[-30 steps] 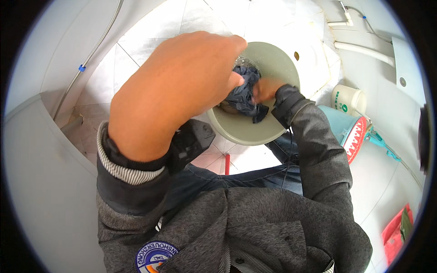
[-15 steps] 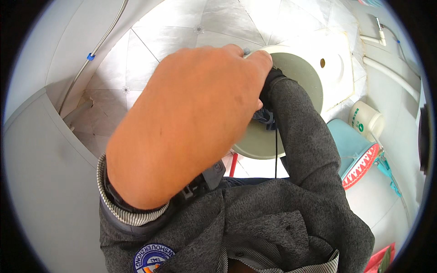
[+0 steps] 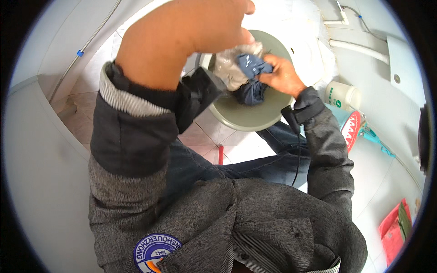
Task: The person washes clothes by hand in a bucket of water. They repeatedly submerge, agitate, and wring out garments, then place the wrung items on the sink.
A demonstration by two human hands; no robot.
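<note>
Right hand (image 3: pixel 283 76): clamped on blue cloth (image 3: pixel 249 63) at its left | left hand (image 3: pixel 223 25): beside pale cloth (image 3: pixel 226 68), grip unclear (its back blocks it) | best work low, over bucket (image 3: pixel 241 119) beneath right hand

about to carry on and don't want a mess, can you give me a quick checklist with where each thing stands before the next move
1. Right hand gripping the blue cloth: ok, fingers closed on a bunched part.
2. Left hand gripping the pale bundle: cannot tell, the thumb is beside it but the grip is hidden.
3. Bundle over the basin: ok, it shows within the rim.
4. Left striped cuff back from the hand: ok, well up the forearm.
5. Black cable out of the basin: ok, it hangs outside.
6. Left wrist device clear of the rim: cannot tell, they overlap in this view.
</note>
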